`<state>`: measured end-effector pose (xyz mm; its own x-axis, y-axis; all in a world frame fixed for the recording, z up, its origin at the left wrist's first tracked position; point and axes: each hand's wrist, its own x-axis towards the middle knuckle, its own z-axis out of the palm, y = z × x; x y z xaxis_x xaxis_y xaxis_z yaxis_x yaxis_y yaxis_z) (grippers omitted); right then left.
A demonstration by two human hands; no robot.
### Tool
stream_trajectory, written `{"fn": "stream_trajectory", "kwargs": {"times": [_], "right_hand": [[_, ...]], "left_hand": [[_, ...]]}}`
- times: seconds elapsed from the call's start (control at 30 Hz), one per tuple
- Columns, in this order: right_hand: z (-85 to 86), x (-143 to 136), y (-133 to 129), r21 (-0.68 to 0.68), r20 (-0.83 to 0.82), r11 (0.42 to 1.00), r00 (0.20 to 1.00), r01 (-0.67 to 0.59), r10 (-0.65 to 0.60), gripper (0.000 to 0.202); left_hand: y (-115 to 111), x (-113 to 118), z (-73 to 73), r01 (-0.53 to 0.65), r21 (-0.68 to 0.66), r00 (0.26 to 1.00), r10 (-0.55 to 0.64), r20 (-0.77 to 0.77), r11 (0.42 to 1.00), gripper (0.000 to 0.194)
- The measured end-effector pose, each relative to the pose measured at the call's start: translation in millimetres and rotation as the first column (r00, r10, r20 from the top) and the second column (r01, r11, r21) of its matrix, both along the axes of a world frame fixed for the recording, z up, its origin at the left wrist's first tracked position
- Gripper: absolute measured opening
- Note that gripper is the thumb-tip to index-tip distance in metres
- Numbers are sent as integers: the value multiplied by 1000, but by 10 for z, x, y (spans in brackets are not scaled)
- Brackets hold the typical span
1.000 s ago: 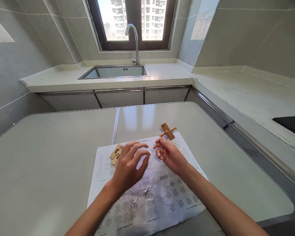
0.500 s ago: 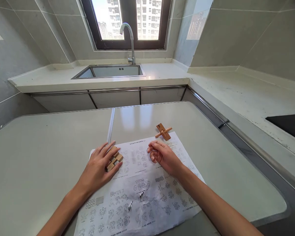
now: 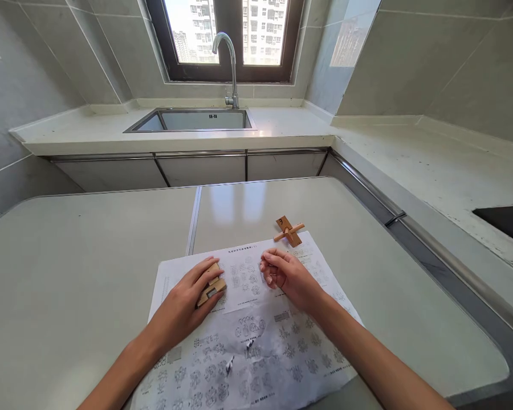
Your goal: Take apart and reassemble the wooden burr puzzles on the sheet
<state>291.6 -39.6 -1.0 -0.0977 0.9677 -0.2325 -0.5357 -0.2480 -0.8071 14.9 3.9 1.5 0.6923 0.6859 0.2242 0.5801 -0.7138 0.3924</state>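
Observation:
My left hand (image 3: 180,300) is curved over a small cluster of notched wooden puzzle blocks (image 3: 216,287), its fingers on the far side and the thumb along the near side. Parts of the blocks are hidden beneath the fingers. The blocks lie on a creased printed sheet (image 3: 235,319) covered with small line drawings. My right hand (image 3: 291,279) hovers or rests over the upper right of the sheet, fingers curled in, and nothing shows in them. Just beyond it, a flat brown wooden piece (image 3: 294,238) with a mark and a crossing stick lies at the sheet's top edge.
A pale table (image 3: 102,262) with a metal seam (image 3: 194,219) bears the sheet, which has two small tears. Behind it runs a white counter (image 3: 290,122) with a sink (image 3: 196,131) and a tall faucet (image 3: 233,68). A dark panel (image 3: 508,222) sits on the right counter.
My left hand has slid right across the sheet with the wooden puzzle blocks, covering more of them. My right hand stays curled in about the same place. The view has shifted slightly.

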Motion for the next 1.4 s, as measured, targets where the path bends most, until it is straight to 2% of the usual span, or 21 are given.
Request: {"fn": "stream_trajectory", "kwargs": {"times": [0.13,0.27,0.33,0.47,0.53,0.67,0.77,0.97,1.1,1.27,1.33,1.4], "right_hand": [[-11,-22,-5,26,58,1000,998,-10,8,35],[-2,-90,-54,124,249,990,968,-73,40,33],[0,-131,-89,171,367,979,929,-108,39,31],[-33,-177,-151,248,629,939,777,-237,30,24],[-62,-184,-175,293,723,898,691,-328,16,29],[-115,-206,-215,342,843,810,537,-476,-39,53],[-150,-235,-236,338,885,790,457,-511,-83,55],[-197,-254,-238,356,879,822,458,-445,-133,33],[-198,-246,-229,368,863,831,487,-418,-137,32],[-189,-224,-223,362,856,836,502,-412,-123,31],[-185,-207,-221,357,848,844,518,-400,-114,30],[-176,-191,-218,322,840,873,536,-365,-86,28]], "left_hand": [[-150,117,13,106,-1,994,-106,-3,994,39],[-244,163,45,189,3,982,-188,-29,982,55],[-240,139,65,183,29,983,-182,-36,983,63],[-185,60,104,81,105,996,-78,-34,991,72],[-167,37,124,45,118,998,-40,-37,992,70],[-181,41,155,38,96,998,-33,-54,995,66],[-216,65,151,68,53,997,-66,-48,996,65],[-280,89,90,132,29,991,-132,-10,991,73],[-292,91,51,180,32,984,-180,3,983,74],[-275,73,8,139,52,990,-140,14,989,59],[-269,56,-2,103,58,995,-103,1,993,66],[-264,41,-5,53,65,998,-54,14,996,81]]}}
